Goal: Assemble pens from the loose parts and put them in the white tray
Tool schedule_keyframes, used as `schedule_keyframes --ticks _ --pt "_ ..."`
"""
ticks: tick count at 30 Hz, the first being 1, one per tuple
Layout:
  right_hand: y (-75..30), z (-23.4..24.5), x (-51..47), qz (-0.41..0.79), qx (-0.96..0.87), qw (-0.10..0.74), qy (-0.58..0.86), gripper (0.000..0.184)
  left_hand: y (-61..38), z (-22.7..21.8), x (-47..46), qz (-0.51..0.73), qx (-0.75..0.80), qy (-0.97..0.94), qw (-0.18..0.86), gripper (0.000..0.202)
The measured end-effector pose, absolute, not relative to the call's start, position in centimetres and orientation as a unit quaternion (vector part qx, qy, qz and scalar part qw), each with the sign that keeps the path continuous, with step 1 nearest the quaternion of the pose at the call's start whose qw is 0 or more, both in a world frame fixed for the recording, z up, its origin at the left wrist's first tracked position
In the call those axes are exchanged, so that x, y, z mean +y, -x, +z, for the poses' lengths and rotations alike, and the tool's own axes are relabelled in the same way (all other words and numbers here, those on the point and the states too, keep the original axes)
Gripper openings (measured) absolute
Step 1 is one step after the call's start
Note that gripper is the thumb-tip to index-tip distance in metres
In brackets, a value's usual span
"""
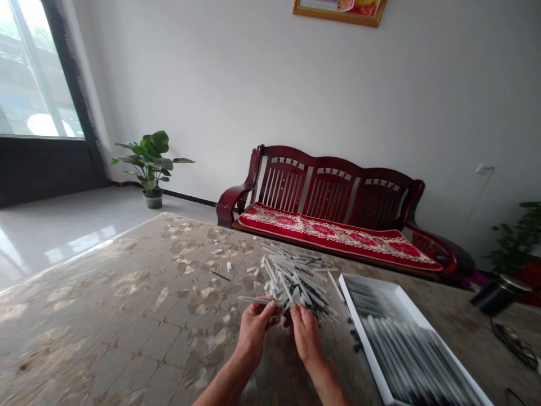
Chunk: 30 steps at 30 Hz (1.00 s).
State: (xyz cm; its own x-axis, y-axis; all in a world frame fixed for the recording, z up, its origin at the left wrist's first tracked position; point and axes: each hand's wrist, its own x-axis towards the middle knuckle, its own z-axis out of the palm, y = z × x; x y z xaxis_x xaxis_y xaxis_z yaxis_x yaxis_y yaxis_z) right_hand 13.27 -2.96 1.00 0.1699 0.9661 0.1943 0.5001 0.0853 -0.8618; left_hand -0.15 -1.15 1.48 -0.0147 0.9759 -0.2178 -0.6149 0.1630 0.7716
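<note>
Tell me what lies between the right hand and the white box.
In the head view, small black pieces lie on the tabletop there, close to the box.

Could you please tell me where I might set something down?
Widest: the table between its left edge and the left hand. A narrower strip lies between the right hand and the black pieces beside the box. It is crowded beyond the hands, where the pile lies, and inside the box.

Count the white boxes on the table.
1: the white box, right of the right hand, with slender grey rods inside. Its near end is cut off by the frame; others may be outside it.
</note>
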Motion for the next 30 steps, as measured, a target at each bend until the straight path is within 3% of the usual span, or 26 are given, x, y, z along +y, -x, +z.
schedule_keyframes --ticks 6,13,18,20,22,26,30 --pt "-12.1 1.0 -3.3 0.191 -0.667 0.381 0.612 0.018 3.3 1.1 1.7 0.727 0.439 -0.106 0.518 0.046" --pt "-9.7 2.0 -3.8 0.067 -0.777 0.198 0.594 0.025 2.8 0.1 1.3 0.696 0.465 -0.171 0.519 0.042" --pt "-9.4 1.2 -3.7 0.031 -0.79 0.163 0.59 0.027 2.1 0.1 0.8 0.672 0.446 -0.257 0.532 0.039" --pt "-10.1 0.7 -3.7 0.047 -0.773 0.208 0.598 0.031 2.0 0.1 0.7 0.655 0.441 -0.31 0.529 0.038" --pt "-11.2 0.4 -3.6 0.085 -0.735 0.305 0.6 0.035 1.8 0.1 0.5 0.632 0.445 -0.377 0.51 0.035" --pt "-14.2 1.7 -2.8 0.25 -0.58 0.51 0.584 0.02 1.1 -0.2 -0.3 0.547 0.486 -0.516 0.445 0.028" --pt "-16.3 4.3 -2.4 0.349 -0.453 0.611 0.548 0.036 0.7 0.1 -1.3 0.451 0.511 -0.641 0.354 0.027"
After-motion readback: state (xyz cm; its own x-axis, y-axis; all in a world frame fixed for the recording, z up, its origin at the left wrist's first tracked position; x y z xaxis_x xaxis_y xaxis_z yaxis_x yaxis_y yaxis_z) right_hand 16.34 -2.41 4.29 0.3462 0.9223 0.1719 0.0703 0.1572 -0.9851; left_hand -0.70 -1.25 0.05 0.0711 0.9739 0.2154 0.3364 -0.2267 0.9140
